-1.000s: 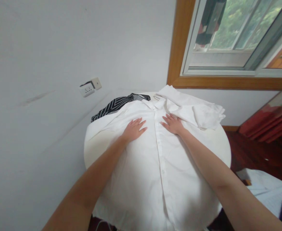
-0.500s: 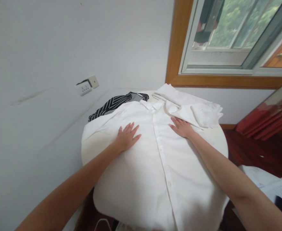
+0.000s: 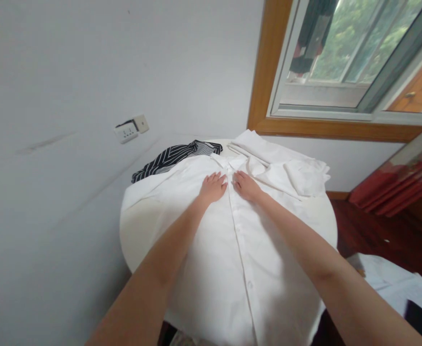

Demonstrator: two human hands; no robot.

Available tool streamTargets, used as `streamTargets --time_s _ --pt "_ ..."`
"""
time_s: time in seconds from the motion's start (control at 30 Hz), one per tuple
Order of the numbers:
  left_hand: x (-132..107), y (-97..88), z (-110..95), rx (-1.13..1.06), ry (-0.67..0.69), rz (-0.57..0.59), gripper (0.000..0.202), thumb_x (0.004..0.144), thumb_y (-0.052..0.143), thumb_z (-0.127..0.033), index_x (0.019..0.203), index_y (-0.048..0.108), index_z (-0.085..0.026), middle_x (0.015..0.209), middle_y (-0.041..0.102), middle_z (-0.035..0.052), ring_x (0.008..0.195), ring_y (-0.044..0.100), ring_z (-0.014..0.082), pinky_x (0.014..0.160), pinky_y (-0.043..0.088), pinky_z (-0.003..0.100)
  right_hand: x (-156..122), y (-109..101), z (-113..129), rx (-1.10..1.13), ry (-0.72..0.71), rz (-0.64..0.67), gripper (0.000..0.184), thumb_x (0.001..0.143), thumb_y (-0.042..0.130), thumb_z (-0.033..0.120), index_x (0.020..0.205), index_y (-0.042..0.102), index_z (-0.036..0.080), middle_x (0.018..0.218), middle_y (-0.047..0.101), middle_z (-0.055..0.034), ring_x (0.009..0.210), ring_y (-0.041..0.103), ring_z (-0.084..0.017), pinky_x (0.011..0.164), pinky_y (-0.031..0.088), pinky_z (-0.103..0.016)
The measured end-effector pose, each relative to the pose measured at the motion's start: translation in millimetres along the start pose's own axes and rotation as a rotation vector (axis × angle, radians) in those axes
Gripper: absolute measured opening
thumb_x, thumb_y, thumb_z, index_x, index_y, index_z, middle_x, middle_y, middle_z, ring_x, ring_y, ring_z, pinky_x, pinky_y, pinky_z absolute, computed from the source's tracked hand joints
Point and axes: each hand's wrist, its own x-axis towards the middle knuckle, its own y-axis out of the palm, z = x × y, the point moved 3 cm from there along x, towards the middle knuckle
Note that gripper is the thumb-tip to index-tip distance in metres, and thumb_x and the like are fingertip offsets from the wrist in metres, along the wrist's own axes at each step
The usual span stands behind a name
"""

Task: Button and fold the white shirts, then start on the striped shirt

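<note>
A white buttoned shirt (image 3: 240,269) lies spread front-up over a round white table (image 3: 135,230), its collar at the far side. My left hand (image 3: 213,187) rests flat on the shirt just left of the button placket, below the collar. My right hand (image 3: 245,186) lies flat just right of the placket, almost touching the left one. Both hands have their fingers stretched out and hold nothing.
A black-and-white striped garment (image 3: 171,157) lies at the table's far left. Folded white cloth (image 3: 286,168) is stacked at the far right. A wall socket (image 3: 130,129) is on the left wall, a wooden-framed window (image 3: 326,72) behind. White papers (image 3: 387,283) lie low right.
Both hands slid from the shirt's chest sides inward and up, and now sit together beside the placket under the collar. The view shifted slightly.
</note>
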Motion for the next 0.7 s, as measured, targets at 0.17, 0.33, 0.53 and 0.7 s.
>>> streamTargets --time_s 0.17,0.33,0.53,0.7 --pt "7.8 6.6 9.3 -0.032 -0.023 0.101 0.054 0.097 0.028 -0.05 0.146 0.039 -0.031 0.158 0.032 0.0058 0.144 0.029 0.0294 0.113 0.022 0.062 26.8 16.1 -11.3 0.036 0.082 0.091 0.061 0.099 0.025 0.055 0.151 0.036 0.025 0.159 0.029 -0.0063 0.146 0.022 -0.03 0.114 0.025 -0.053" --pt "28.4 -7.3 11.0 0.019 -0.043 -0.017 0.04 0.096 0.033 -0.028 0.128 0.058 -0.026 0.13 0.059 0.0101 0.123 0.048 0.0283 0.098 0.043 0.05 40.4 12.3 -17.4 0.028 0.078 -0.035 0.053 0.101 0.026 0.048 0.142 0.049 0.024 0.147 0.048 -0.0083 0.135 0.04 -0.026 0.111 0.031 -0.041" --pt "43.2 6.8 17.8 0.002 -0.004 -0.138 0.042 0.092 0.04 -0.022 0.131 0.057 -0.022 0.132 0.057 0.0106 0.122 0.047 0.0262 0.102 0.041 0.042 38.4 17.9 -18.2 -0.012 0.019 -0.064 0.051 0.101 0.029 0.043 0.145 0.047 0.023 0.146 0.047 -0.0097 0.136 0.038 -0.024 0.112 0.028 -0.037" --pt "49.2 21.3 26.4 -0.034 0.027 -0.096 0.046 0.095 0.036 -0.026 0.138 0.053 -0.021 0.143 0.052 0.0086 0.132 0.044 0.0236 0.112 0.034 0.041 43.5 18.4 -16.0 -0.042 0.024 -0.001 0.053 0.102 0.025 0.041 0.15 0.039 0.024 0.152 0.042 -0.0078 0.143 0.028 -0.026 0.115 0.025 -0.039"
